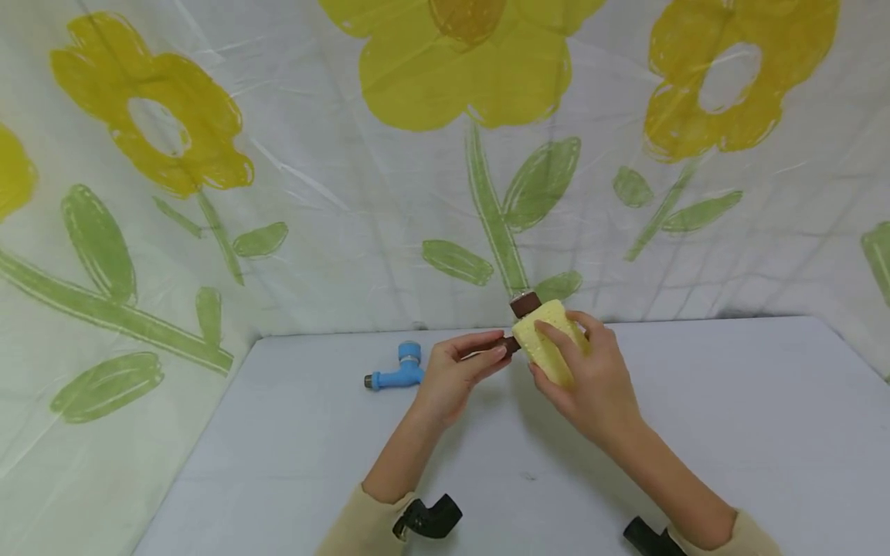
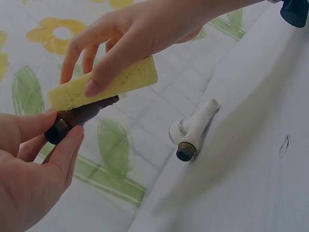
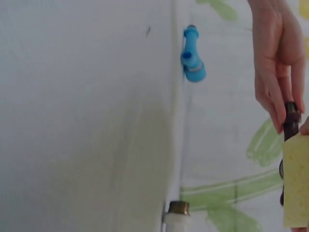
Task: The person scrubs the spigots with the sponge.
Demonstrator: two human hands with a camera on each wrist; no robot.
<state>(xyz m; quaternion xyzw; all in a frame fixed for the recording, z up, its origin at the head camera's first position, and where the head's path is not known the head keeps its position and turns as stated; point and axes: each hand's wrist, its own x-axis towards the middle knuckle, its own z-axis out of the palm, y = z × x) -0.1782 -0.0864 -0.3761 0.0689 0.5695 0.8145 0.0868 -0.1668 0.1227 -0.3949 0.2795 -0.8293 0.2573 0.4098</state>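
My left hand pinches the threaded end of a brown tap between thumb and fingertips, holding it above the table. A yellow sponge lies against the tap's body, gripped in my right hand with the thumb on one side and fingers on the other. The sponge hides the middle of the tap in the head view. From the left wrist, the tap's dark threaded opening shows below the sponge's edge. Only part of the sponge is in the right wrist view.
A blue tap lies on the white table near its back edge, left of my hands. A white tap with a threaded end also lies by the back edge. Behind hangs a white sheet with painted flowers.
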